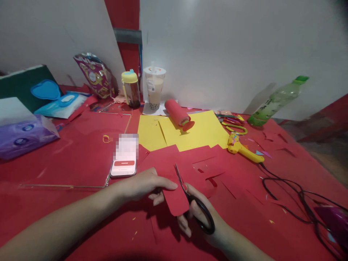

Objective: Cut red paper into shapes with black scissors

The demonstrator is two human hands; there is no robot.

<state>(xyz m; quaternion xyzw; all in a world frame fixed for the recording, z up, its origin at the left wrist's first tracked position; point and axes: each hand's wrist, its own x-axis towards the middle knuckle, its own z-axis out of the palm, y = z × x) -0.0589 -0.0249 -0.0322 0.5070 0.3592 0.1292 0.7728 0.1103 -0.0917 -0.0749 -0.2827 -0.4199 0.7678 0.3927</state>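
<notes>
My left hand (144,185) pinches a small piece of red paper (175,199) by its upper left edge, thumb on top and fingers beneath. My right hand (195,214) grips black-handled scissors (190,197), fingers through the loops, with the blades pointing up and away along the right edge of the paper piece. Both hands hover low over larger red paper sheets (195,163) that carry several cut slits. A phone (124,155) with a lit screen lies just beyond my left hand.
Yellow paper sheets (206,134) with a red paper roll (178,113) lie further back. A yellow glue gun (241,148) and its black cord (288,188) sit right. A drink cup (154,88), small bottle (131,88), green bottle (274,101), tissue packs (23,134) line the back and left.
</notes>
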